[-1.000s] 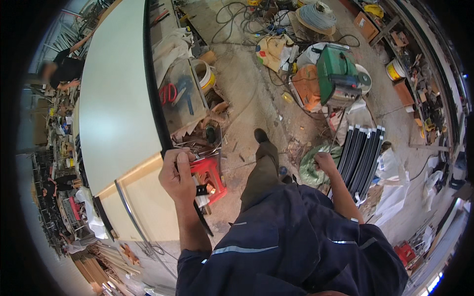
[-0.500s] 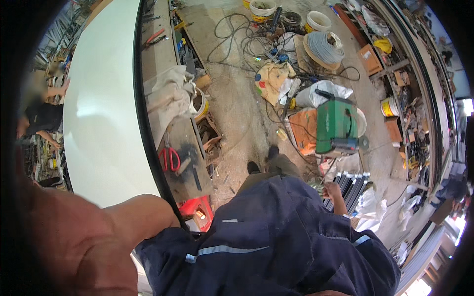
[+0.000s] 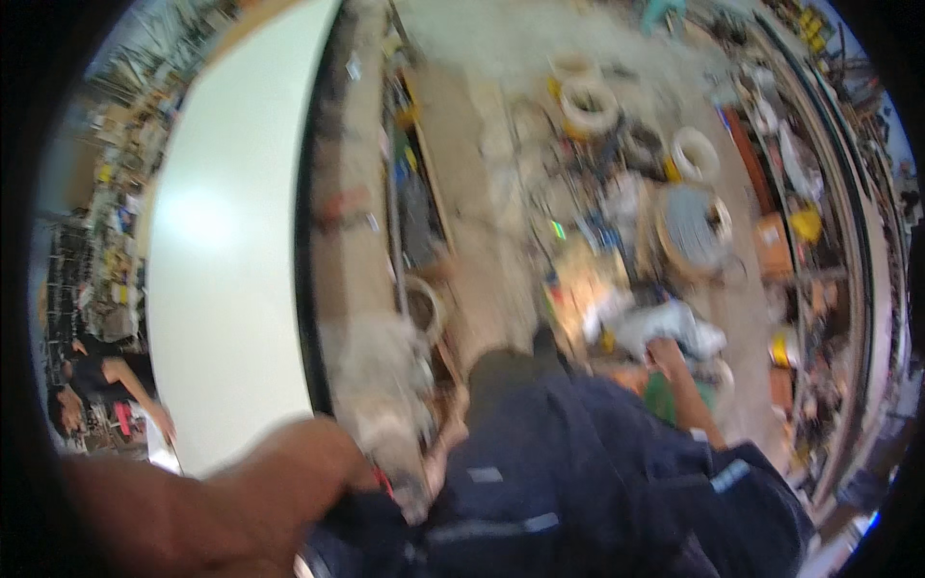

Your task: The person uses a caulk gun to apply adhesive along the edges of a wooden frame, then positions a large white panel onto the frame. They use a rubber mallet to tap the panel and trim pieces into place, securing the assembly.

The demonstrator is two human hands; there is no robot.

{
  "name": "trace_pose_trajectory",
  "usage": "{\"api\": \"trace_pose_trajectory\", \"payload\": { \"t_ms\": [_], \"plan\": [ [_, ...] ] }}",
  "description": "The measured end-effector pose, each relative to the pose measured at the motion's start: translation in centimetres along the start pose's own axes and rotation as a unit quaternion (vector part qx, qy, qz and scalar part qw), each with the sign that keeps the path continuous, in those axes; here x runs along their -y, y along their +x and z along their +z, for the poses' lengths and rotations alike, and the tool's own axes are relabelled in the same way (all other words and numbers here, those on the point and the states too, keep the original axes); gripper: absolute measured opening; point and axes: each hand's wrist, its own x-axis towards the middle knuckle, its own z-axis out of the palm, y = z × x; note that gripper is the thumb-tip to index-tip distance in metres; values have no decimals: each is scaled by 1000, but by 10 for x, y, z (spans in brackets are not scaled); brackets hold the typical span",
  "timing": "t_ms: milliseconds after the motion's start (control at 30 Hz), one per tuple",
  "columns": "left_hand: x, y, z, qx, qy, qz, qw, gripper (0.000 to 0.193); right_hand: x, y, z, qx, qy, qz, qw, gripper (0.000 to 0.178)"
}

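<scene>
My left hand [image 3: 446,445] hangs beside the workbench edge, near a crumpled pale cloth [image 3: 361,361]. It is smeared by motion, so its fingers cannot be made out. A small bit of red [image 3: 384,480], with handles or another part unclear, shows at the bench next to it. My right hand [image 3: 663,354] is raised in front of my body with fingers curled closed. Whatever it may hold is hidden. Behind it on the floor lies a silvery plastic bag [image 3: 674,326], and a green case [image 3: 670,397] is partly covered by my forearm.
A long white panel [image 3: 231,231] with a dark edge stands along my left; a person [image 3: 106,376] is beyond it. A cable spool [image 3: 692,231], buckets [image 3: 590,104] and tangled cables lie on the floor ahead. Loaded shelves [image 3: 819,289] line the right.
The view has shifted, so the floor things and bench sit lower in it. My left hand has come into sight. My right hand is away from the dark metal profiles. The picture is more blurred.
</scene>
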Motion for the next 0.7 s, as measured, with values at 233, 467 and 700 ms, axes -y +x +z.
{"api": "trace_pose_trajectory", "payload": {
  "t_ms": [233,467,700],
  "plan": [
    [169,16,39,-68,74,-73,992,35,340,154,34,-40,-62,-118,990,25],
    [418,18,81,-69,58,-54,994,35,410,292,50,-37,-78,-105,991,23],
    [561,73,90,-71,53,-61,994,34,442,334,35,39,-230,4,972,34]
  ]
}}
